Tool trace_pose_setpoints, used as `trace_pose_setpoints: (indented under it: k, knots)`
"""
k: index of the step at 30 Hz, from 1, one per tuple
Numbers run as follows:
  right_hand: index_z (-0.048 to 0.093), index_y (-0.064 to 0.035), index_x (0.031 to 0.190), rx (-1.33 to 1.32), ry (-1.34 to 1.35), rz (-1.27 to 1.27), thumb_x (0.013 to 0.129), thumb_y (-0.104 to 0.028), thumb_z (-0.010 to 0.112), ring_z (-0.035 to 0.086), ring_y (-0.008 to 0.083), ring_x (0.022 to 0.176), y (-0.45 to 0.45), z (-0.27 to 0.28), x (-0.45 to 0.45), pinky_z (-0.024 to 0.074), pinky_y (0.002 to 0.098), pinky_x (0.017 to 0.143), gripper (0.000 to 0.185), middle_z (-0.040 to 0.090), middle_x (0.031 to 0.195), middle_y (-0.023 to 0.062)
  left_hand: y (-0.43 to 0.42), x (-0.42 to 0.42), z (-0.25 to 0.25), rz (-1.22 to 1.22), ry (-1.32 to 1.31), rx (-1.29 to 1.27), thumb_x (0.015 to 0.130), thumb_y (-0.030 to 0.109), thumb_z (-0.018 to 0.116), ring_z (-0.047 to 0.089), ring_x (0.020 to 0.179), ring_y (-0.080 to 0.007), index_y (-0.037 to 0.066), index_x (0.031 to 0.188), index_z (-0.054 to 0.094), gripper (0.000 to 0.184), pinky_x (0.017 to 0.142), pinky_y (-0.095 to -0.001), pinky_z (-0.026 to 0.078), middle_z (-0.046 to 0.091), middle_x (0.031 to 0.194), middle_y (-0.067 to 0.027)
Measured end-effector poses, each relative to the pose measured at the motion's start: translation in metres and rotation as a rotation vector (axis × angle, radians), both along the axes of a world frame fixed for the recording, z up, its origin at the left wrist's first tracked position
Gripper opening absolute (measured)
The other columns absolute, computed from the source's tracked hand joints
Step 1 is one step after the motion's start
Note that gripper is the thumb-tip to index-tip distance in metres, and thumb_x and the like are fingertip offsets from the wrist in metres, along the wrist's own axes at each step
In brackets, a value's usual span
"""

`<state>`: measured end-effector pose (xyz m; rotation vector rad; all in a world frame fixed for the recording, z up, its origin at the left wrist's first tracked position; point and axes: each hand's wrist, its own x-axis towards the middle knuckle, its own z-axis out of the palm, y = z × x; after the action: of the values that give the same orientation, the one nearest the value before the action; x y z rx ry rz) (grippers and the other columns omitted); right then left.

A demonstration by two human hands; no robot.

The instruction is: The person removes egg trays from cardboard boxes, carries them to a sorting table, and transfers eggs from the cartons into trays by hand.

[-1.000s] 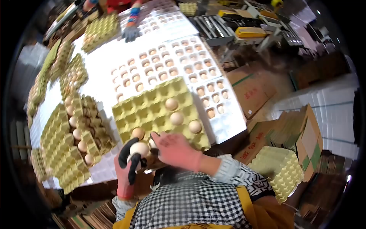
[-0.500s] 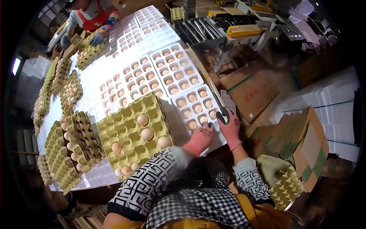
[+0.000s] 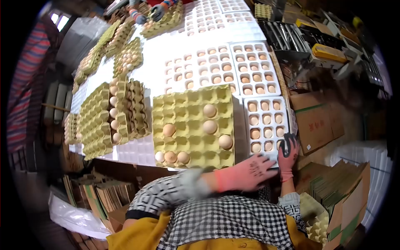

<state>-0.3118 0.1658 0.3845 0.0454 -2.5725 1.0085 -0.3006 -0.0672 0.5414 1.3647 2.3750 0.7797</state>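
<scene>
A white foam egg tray (image 3: 247, 137) with brown eggs in square pockets lies at the table's front right. My right hand (image 3: 288, 157), in a pink glove with dark fingertips, grips the tray's right front edge, thumb and fingers curled. At the front edge, my left hand (image 3: 252, 173), also gloved in pink, reaches across with its fingers stretched out and holds nothing. Left of the foam tray sits a stack of yellow-green pulp egg trays (image 3: 187, 139). Several loose eggs rest in its top tray, among them a brown egg (image 3: 210, 126).
More filled foam trays (image 3: 236, 68) spread over the table. Pulp trays (image 3: 95, 121) with eggs stand at left. A co-worker's gloved hands (image 3: 158, 11) touch a pulp tray at the far side. Right are a roller conveyor (image 3: 285, 37) and cardboard boxes (image 3: 316, 121).
The view has swung left, so the table appears further right. My left hand has drawn back from over the foam tray to its front edge. My right hand stays at the tray's right edge.
</scene>
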Motion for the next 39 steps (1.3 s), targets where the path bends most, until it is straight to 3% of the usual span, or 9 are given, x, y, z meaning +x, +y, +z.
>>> trace_pose_setpoints:
  k: [6, 12, 21, 24, 27, 29, 31, 35, 39]
  knots:
    - [0.064, -0.0031, 0.106, 0.281, -0.156, 0.047, 0.068, -0.008, 0.073, 0.050, 0.0382, 0.121, -0.010, 0.014, 0.006, 0.0384, 0.0483, 0.104, 0.039, 0.059, 0.124, 0.0164, -0.172, 0.062, 0.059, 0.659, -0.199, 0.191, 0.076, 0.014, 0.072, 0.061, 0.108, -0.0326, 0.004, 0.124, 0.060, 0.051, 0.094, -0.0393, 0.048, 0.062, 0.119, -0.0170]
    - [0.057, 0.0002, 0.121, -0.360, 0.001, 0.508, 0.074, -0.015, 0.074, 0.052, 0.0374, 0.117, -0.143, 0.167, 0.015, 0.0392, 0.0479, 0.102, 0.052, 0.058, 0.125, 0.0182, -0.274, 0.132, 0.044, 1.376, -0.082, 0.198, 0.072, 0.000, 0.070, 0.066, 0.092, -0.0282, 0.001, 0.119, 0.064, 0.047, 0.084, -0.0352, 0.052, 0.065, 0.102, -0.0151]
    - [0.057, -0.0062, 0.125, 0.353, -0.093, 0.865, 0.079, -0.024, 0.071, 0.052, 0.0349, 0.115, -0.293, 0.152, 0.028, 0.0329, 0.0472, 0.109, 0.051, 0.059, 0.115, 0.0122, -0.297, 0.103, 0.005, 1.077, -0.091, -0.008, 0.066, 0.018, 0.083, 0.056, 0.094, -0.0345, 0.011, 0.127, 0.056, 0.066, 0.081, -0.0431, 0.047, 0.051, 0.104, -0.0154]
    - [0.053, -0.0024, 0.130, -0.125, -0.325, 0.713, 0.069, -0.012, 0.076, 0.052, 0.0346, 0.121, -0.263, 0.164, 0.042, 0.0399, 0.0443, 0.107, 0.066, 0.059, 0.124, 0.0153, -0.304, 0.099, -0.002, 1.032, 0.034, 0.025, 0.063, 0.015, 0.082, 0.055, 0.096, -0.0328, 0.012, 0.118, 0.057, 0.060, 0.083, -0.0424, 0.046, 0.051, 0.104, -0.0136]
    - [0.045, 0.0020, 0.137, -1.356, -0.758, 0.508, 0.075, -0.016, 0.071, 0.053, 0.0336, 0.123, -0.232, 0.183, 0.057, 0.0426, 0.0435, 0.107, 0.069, 0.053, 0.136, 0.0204, -0.313, 0.118, -0.007, 1.179, 0.004, 0.283, 0.069, 0.010, 0.077, 0.057, 0.109, -0.0318, 0.006, 0.124, 0.052, 0.061, 0.096, -0.0405, 0.046, 0.055, 0.121, -0.0143]
    - [0.047, 0.0047, 0.132, -1.754, -0.668, 0.383, 0.089, -0.016, 0.055, 0.056, 0.0390, 0.118, -0.208, 0.190, 0.068, 0.0433, 0.0538, 0.103, 0.048, 0.058, 0.123, 0.0254, -0.324, 0.129, -0.016, 1.163, -0.513, 0.902, 0.073, 0.007, 0.075, 0.058, 0.113, -0.0259, -0.001, 0.123, 0.050, 0.057, 0.098, -0.0368, 0.047, 0.057, 0.123, -0.0131]
    - [0.052, 0.0037, 0.125, -1.736, -0.573, 0.341, 0.091, -0.017, 0.053, 0.060, 0.0352, 0.109, -0.174, 0.197, 0.071, 0.0490, 0.0520, 0.096, 0.040, 0.060, 0.116, 0.0213, -0.322, 0.120, 0.005, 1.178, -0.831, 1.036, 0.075, 0.002, 0.072, 0.062, 0.106, -0.0217, 0.000, 0.123, 0.051, 0.053, 0.093, -0.0338, 0.051, 0.060, 0.116, -0.0116]
    - [0.057, 0.0007, 0.125, -0.652, -0.453, 0.124, 0.077, -0.009, 0.074, 0.063, 0.0197, 0.095, -0.163, 0.219, 0.054, 0.0529, 0.0320, 0.081, 0.052, 0.063, 0.097, 0.0109, -0.292, 0.098, 0.018, 0.993, -1.303, 1.115, 0.077, 0.009, 0.069, 0.064, 0.100, -0.0227, 0.000, 0.121, 0.054, 0.048, 0.089, -0.0340, 0.053, 0.062, 0.111, -0.0118]
    - [0.055, -0.0095, 0.131, 0.329, -0.339, 0.262, 0.072, -0.018, 0.076, 0.060, 0.0314, 0.102, -0.188, 0.185, 0.019, 0.0475, 0.0400, 0.092, 0.063, 0.061, 0.111, 0.0164, -0.253, 0.091, 0.021, 0.832, -1.366, 0.879, 0.080, 0.008, 0.068, 0.061, 0.106, -0.0187, 0.000, 0.126, 0.055, 0.049, 0.092, -0.0302, 0.050, 0.063, 0.115, -0.0098]
